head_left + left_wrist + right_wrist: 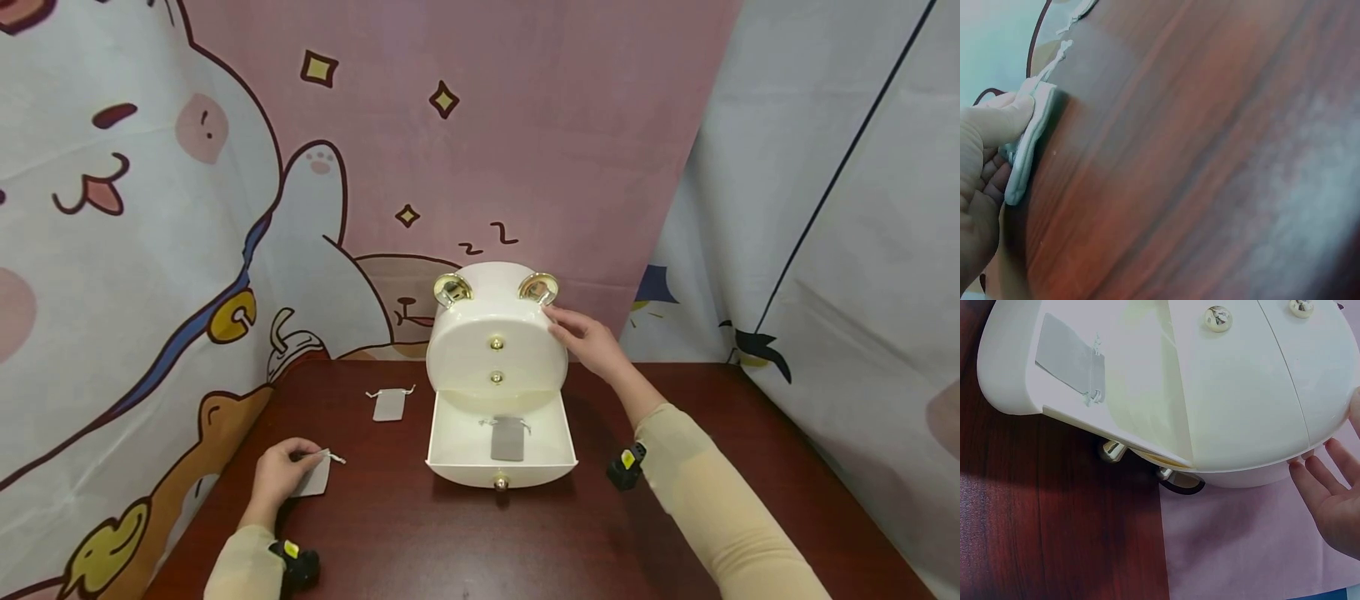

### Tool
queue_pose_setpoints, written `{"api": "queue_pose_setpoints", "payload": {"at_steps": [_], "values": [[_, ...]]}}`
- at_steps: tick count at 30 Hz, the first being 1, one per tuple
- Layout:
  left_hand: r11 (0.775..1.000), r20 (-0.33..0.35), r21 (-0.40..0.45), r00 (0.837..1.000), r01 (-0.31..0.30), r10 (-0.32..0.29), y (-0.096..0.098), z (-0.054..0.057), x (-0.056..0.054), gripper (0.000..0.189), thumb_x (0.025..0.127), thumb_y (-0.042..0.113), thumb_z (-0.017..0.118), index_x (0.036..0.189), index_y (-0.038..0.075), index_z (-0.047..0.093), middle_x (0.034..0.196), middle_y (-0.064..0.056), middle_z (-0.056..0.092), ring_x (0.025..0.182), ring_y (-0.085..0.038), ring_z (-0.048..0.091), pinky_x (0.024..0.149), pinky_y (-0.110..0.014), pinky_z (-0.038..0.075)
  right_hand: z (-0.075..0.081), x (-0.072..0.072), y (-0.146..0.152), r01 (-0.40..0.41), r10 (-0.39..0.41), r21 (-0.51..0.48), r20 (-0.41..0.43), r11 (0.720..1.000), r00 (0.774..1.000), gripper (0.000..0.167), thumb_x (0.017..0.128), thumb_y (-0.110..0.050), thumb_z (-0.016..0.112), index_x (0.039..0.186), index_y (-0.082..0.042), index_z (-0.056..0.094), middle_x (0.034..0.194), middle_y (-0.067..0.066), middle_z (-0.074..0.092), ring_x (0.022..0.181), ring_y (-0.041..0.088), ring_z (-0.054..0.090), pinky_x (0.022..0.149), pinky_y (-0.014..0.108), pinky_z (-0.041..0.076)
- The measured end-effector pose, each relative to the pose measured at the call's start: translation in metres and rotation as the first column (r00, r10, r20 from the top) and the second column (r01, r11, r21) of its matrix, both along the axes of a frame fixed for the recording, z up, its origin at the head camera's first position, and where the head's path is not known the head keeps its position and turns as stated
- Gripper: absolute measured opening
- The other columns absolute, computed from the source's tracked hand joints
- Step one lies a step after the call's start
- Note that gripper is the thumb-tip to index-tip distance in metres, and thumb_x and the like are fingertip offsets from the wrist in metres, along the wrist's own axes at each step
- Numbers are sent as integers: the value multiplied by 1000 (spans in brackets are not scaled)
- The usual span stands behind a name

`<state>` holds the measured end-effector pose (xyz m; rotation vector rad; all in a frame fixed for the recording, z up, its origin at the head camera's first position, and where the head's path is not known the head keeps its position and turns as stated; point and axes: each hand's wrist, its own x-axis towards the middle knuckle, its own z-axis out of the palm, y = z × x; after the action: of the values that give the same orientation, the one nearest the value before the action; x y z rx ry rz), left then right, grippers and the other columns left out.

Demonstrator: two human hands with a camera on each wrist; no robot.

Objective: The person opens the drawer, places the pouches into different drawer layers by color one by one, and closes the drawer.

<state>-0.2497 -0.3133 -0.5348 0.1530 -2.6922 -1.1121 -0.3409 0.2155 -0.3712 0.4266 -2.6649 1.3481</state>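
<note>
My left hand (276, 477) pinches a small light grey drawstring pouch (317, 477) at the table's left side. In the left wrist view the thumb presses on the pouch (1030, 147), and its white cord sticks out beyond the top. A cream drawer box (463, 350) with gold ears stands in the middle, its bottom drawer (446, 429) pulled out. Inside lies another grey pouch (507, 440). My right hand (596, 343) rests against the box's upper right side. From the right wrist, the fingers (1310, 481) show fairly straight at the box's edge.
A third grey pouch (388, 406) lies on the dark red wooden table (480, 542), left of the box. Gold knobs (497, 342) mark the two upper drawers, which are closed. A cartoon-printed cloth (570, 150) hangs behind and at the sides.
</note>
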Motion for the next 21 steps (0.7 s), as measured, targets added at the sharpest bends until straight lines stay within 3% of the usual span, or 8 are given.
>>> {"api": "queue_pose_setpoints", "payload": {"at_steps": [13,21], "values": [[999,-83,16,996,38,-37,25,11,-7,6,84,11,79,84,9,74,86,-4,70,76,-20,57,62,-30,47,-1,0,0,-5,5,-1,0,1000,1000,52,98,-43,60,146,-26,51,154,2,42,140,32,38,107,52,39],[996,-183,40,980,80,-72,45,22,-11,8,83,9,81,83,8,73,82,-2,70,74,-15,57,62,-25,47,-1,0,0,-4,4,5,5,1000,1000,55,97,-46,59,147,-25,50,154,2,41,140,32,37,107,53,38]]}}
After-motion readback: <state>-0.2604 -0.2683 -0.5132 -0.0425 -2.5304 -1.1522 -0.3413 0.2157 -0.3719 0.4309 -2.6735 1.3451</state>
